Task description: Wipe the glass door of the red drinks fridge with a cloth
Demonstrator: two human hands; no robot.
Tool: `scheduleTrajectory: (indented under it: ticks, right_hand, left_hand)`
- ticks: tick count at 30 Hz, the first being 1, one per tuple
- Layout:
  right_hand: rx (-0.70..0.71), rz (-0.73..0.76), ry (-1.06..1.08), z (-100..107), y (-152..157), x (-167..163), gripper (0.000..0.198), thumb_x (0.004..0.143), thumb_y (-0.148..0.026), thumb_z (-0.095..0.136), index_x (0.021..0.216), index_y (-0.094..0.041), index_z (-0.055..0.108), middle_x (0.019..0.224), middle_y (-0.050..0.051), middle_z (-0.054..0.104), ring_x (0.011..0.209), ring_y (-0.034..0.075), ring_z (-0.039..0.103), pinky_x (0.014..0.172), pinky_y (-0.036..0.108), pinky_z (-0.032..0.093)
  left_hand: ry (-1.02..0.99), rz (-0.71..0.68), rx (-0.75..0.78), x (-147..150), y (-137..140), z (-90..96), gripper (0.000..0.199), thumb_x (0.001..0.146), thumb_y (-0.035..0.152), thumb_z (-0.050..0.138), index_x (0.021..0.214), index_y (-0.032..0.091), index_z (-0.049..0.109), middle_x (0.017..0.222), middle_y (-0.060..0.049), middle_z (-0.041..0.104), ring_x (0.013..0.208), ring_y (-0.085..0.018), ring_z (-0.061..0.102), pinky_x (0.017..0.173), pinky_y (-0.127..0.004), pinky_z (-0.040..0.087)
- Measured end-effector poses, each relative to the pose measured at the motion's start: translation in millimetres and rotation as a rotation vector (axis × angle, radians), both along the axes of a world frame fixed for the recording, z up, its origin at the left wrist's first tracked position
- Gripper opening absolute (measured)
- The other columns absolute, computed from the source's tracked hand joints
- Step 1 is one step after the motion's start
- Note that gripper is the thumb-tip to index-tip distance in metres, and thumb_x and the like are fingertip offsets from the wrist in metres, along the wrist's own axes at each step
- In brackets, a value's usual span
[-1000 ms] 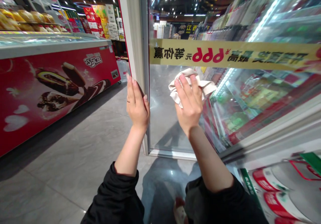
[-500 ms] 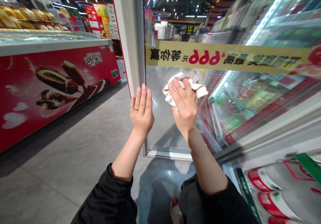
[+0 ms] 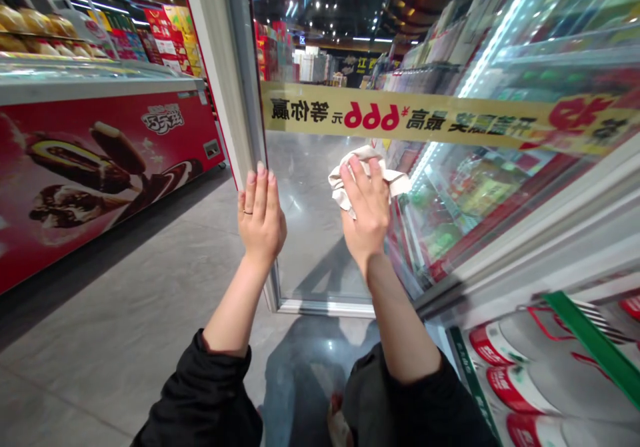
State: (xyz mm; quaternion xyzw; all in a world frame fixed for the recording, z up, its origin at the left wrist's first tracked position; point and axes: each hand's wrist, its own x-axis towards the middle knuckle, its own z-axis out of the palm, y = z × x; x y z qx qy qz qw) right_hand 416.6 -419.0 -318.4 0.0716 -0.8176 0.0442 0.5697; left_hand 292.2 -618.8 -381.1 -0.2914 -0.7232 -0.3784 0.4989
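Far off to the left of both hands: red ice-cream freezer chest (image 3: 100, 160), well apart across the grey floor (image 3: 125, 300).

Left hand (image 3: 260, 217): fingers straight and together, flat against the free vertical edge of the door frame (image 3: 235, 100), thumb side wrapped toward the glass. Not clenched, gripping nothing loose, merely bracing the open door by its edge. Ring on one finger.

Immediately right of the left hand: glass door pane (image 3: 310, 233), standing upright, long axis vertical, hinged somewhere to the right near the cooler body. Yellow banner strip (image 3: 450, 117) across the glass, above both hands, running left to right and rising out of reach to the far right.

Right hand (image 3: 367, 210): palm pressed onto the pane, fingers spread lightly over a bunched white cloth (image 3: 367, 170). Cloth trapped between palm and glass, its loose folds spilling above and to the right of the fingertips, just beneath the banner. Clearly the nearer hand to the cloth; left hand near but separate, with a bare strip of glass between.

Right of and beyond the right hand: lit cooler shelves (image 3: 475, 187) with packaged goods behind the glass. Lower right, below the forearm: red-and-white printed panel (image 3: 530, 367).
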Motion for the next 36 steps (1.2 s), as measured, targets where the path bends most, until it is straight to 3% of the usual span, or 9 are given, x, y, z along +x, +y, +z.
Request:
scheduleTrajectory:
  ticks: [5,8,13,16,21,25,30,36]
  right_hand:
    - [0.108,-0.016,-0.118,-11.6,2.1,0.0,0.07,0.107,-0.001,0.046,0.169,-0.032,0.055,0.164,0.004,0.068,0.165,0.024,0.05,0.136,0.051,0.048]
    - [0.094,-0.037,-0.114,-22.4,16.2,0.0,0.071,0.106,0.002,0.045,0.167,-0.031,0.058,0.163,0.006,0.07,0.164,0.024,0.052,0.136,0.051,0.048]
    - [-0.027,-0.083,0.011,-15.4,32.2,-12.7,0.07,0.108,-0.004,0.049,0.174,-0.031,0.048,0.172,0.008,0.061,0.172,0.027,0.038,0.14,0.059,0.04]
    - [-0.015,-0.055,-0.093,-1.3,27.3,-21.6,0.078,0.105,-0.001,0.048,0.177,-0.03,0.042,0.178,0.007,0.052,0.175,0.027,0.03,0.142,0.062,0.035]
    - [0.164,-0.017,-0.317,-7.9,28.7,-19.0,0.08,0.097,0.007,0.049,0.17,-0.027,0.054,0.173,0.006,0.059,0.17,0.022,0.042,0.128,0.043,0.057]
    - [0.095,-0.124,-0.202,-24.9,54.5,-7.8,0.077,0.099,0.004,0.049,0.168,-0.029,0.057,0.168,0.007,0.065,0.167,0.025,0.047,0.134,0.05,0.05]
    - [-0.015,-0.199,-0.028,-17.6,65.0,-6.7,0.073,0.106,-0.004,0.046,0.173,-0.031,0.049,0.174,0.004,0.058,0.172,0.028,0.038,0.139,0.057,0.04]
    - [0.209,-0.108,-0.16,-30.4,74.1,1.9,0.074,0.099,0.005,0.043,0.161,-0.028,0.065,0.163,0.003,0.069,0.164,0.021,0.052,0.127,0.04,0.056]
  left_hand:
    - [-0.072,-0.075,-0.057,-9.0,2.5,15.4,0.062,0.116,0.038,0.034,0.173,0.019,0.048,0.183,-0.012,0.042,0.177,-0.022,0.008,0.147,-0.051,-0.001]
    - [-0.126,-0.132,-0.103,-13.5,3.7,23.6,0.068,0.112,0.039,0.041,0.176,0.015,0.039,0.186,-0.016,0.032,0.178,-0.027,0.008,0.146,-0.055,-0.002]
    - [-0.207,-0.169,-0.155,-21.7,11.8,34.9,0.081,0.111,0.051,0.048,0.179,0.011,0.03,0.188,-0.022,0.022,0.179,-0.031,0.004,0.144,-0.059,-0.002]
    - [-0.241,-0.183,-0.156,-23.5,21.6,39.6,0.089,0.112,0.063,0.047,0.181,0.011,0.025,0.189,-0.023,0.017,0.179,-0.032,0.001,0.144,-0.06,-0.002]
    - [-0.217,-0.197,-0.117,-23.4,35.2,41.6,0.091,0.114,0.066,0.04,0.183,0.014,0.014,0.19,-0.02,0.006,0.177,-0.027,-0.009,0.145,-0.057,-0.001]
    - [-0.206,-0.19,-0.094,-27.5,38.9,38.3,0.09,0.114,0.062,0.044,0.184,0.018,0.01,0.191,-0.014,0.001,0.176,-0.025,-0.013,0.145,-0.055,-0.007]
    - [-0.22,-0.174,-0.045,-29.5,41.5,36.1,0.093,0.112,0.062,0.051,0.185,0.021,0.01,0.191,-0.01,0.0,0.175,-0.025,-0.013,0.144,-0.053,-0.012]
    - [-0.224,-0.158,-0.056,-24.4,39.7,39.8,0.095,0.112,0.063,0.05,0.185,0.021,0.005,0.189,-0.008,-0.007,0.173,-0.025,-0.016,0.145,-0.052,-0.013]
